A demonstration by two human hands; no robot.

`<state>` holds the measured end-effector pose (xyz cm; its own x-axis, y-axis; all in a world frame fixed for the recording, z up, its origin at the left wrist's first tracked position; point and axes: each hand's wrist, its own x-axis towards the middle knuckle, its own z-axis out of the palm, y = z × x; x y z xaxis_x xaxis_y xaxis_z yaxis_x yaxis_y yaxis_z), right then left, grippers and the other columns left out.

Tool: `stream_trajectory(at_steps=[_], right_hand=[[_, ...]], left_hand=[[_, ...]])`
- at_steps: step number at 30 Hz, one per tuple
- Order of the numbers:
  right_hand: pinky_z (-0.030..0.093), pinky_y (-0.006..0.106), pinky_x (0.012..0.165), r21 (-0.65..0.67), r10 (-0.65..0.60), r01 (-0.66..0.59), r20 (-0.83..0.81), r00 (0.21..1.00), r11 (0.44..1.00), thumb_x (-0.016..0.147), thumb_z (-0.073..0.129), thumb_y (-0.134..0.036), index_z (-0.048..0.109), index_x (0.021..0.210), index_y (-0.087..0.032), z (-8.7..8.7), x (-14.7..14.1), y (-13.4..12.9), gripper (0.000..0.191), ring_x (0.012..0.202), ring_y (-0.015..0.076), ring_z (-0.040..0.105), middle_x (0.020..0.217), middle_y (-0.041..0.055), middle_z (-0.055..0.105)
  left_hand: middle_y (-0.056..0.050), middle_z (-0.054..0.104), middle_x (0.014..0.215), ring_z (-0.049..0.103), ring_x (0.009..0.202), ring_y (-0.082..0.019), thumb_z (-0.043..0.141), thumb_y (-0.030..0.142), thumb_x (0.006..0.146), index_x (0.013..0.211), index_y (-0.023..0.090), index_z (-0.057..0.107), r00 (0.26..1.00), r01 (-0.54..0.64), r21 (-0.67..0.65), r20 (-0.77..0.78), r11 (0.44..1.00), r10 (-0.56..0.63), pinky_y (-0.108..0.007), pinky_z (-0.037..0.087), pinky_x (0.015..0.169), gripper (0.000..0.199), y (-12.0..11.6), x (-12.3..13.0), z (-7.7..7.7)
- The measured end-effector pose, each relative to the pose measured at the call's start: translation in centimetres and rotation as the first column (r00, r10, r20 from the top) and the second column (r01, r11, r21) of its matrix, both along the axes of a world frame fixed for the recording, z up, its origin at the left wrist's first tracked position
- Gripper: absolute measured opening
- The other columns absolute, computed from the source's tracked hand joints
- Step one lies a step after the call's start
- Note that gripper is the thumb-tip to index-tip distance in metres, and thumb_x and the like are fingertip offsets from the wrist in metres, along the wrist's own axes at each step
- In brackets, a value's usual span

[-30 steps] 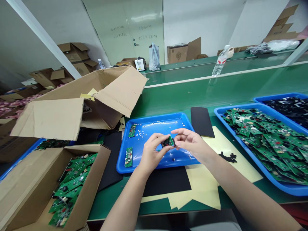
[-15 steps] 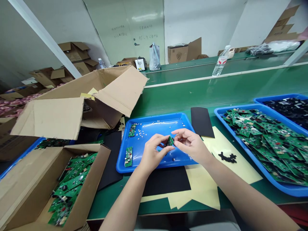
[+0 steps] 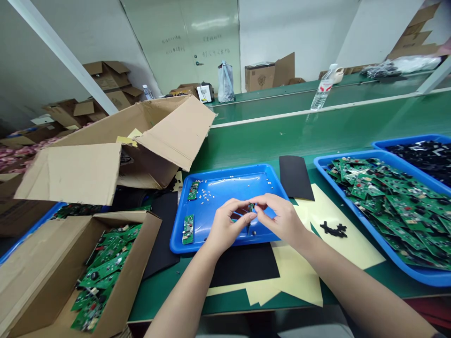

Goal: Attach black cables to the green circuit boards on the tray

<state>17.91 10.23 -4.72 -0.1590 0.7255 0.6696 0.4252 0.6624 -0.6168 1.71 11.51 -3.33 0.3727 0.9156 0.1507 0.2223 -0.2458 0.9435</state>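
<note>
The circuit board (image 3: pixel 251 207), green and mostly covered by fingers, is seen in the head view above the smooth blue plastic tray (image 3: pixel 236 187). In this tray, two flat, rectangular boards (image 3: pixel 188 229) are laid at the left. The circuit board is pinched by the half-curled left hand (image 3: pixel 226 223); its edge is met by the right hand (image 3: pixel 280 217), fingertips nearly closed, whose grip cannot be told.

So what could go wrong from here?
The board, pinched by the left hand with the right hand close against it, could slip into the tray. A jolt there might scatter the white bits. The right forearm, beside the black pieces on the yellow sheet, might brush them.
</note>
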Motion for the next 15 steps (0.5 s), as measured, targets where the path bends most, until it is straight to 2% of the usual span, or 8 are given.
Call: stream_trajectory(at_steps=[5, 9, 15], right_hand=[[0.050, 0.028, 0.063, 0.009, -0.009, 0.009, -0.006, 1.000, 1.000, 0.087, 0.044, -0.012, 0.063, 0.095, -0.017, 0.12, 0.18, -0.02, 0.021, 0.067, 0.0146, 0.061, 0.076, 0.0036, 0.065], [0.051, 0.028, 0.064, -0.027, -0.013, 0.012, -0.040, 0.999, 1.000, 0.089, 0.043, -0.015, 0.062, 0.097, -0.018, 0.43, 0.31, -0.11, 0.021, 0.067, 0.0145, 0.062, 0.078, 0.0040, 0.066], [0.052, 0.028, 0.065, -0.030, -0.019, 0.019, -0.007, 1.000, 0.999, 0.089, 0.050, -0.021, 0.063, 0.095, -0.017, 0.46, 0.28, -0.19, 0.015, 0.069, 0.0155, 0.063, 0.080, 0.0051, 0.068]], left_hand=[[-0.006, 0.063, 0.083, 0.058, 0.070, -0.015, 0.069, 0.045, 0.071, 0.094, 0.015, 0.071, 0.994, 0.038, -0.187, 0.107, 0.982, -0.018, -0.026, 0.049, 0.064, 0.038, 0.13, 0.00, 0.06], [-0.007, 0.066, 0.085, 0.058, 0.075, -0.017, 0.067, 0.050, 0.072, 0.098, 0.014, 0.070, 0.977, 0.130, -0.333, 0.205, 0.934, -0.062, -0.028, 0.047, 0.069, 0.044, 0.16, -0.19, 0.20], [-0.006, 0.064, 0.079, 0.058, 0.072, -0.015, 0.067, 0.052, 0.072, 0.095, 0.013, 0.070, 0.946, 0.217, -0.466, 0.316, 0.857, -0.068, -0.025, 0.042, 0.065, 0.045, 0.00, -0.33, 0.23]])
